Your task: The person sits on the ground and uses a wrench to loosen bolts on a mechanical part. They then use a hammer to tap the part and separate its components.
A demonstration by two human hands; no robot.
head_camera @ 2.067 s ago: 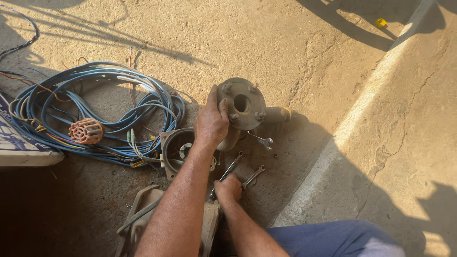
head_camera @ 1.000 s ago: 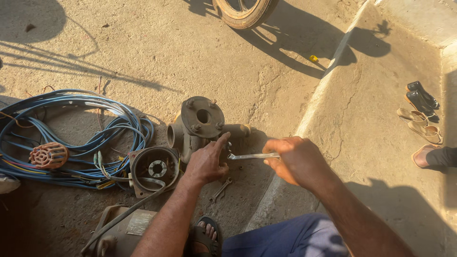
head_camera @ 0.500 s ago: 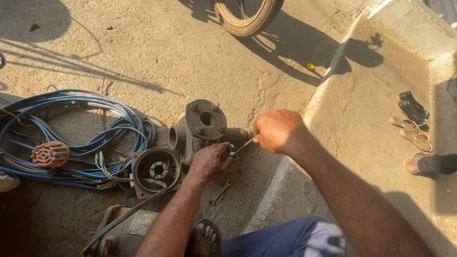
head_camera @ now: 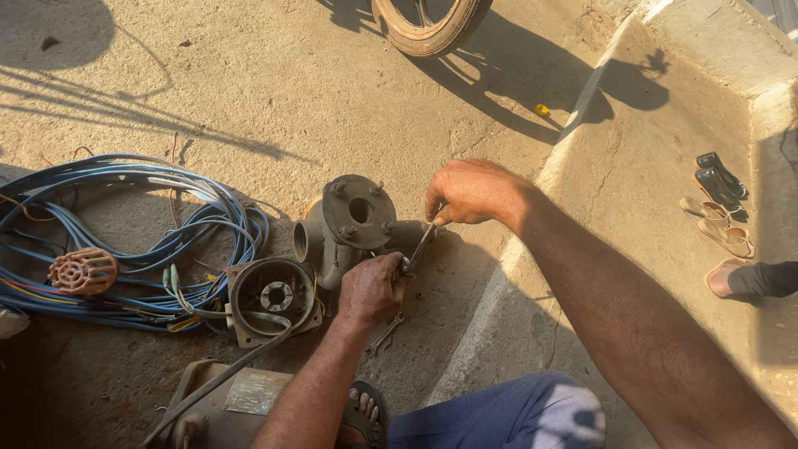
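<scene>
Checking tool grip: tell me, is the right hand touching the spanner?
Touching. The head view shows the right hand closed over the upper end of the spanner; the left hand meets its lower end.

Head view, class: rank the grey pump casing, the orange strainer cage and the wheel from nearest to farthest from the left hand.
Measured from the left hand:
1. Grey pump casing, just above it.
2. Orange strainer cage, far left on the blue cables.
3. Wheel, top edge.

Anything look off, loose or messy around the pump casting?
Yes. A spare spanner lies loose on the ground under the left hand, and the blue cable is a tangled heap beside the pump housing. Right hand holds another spanner on the housing.
</scene>
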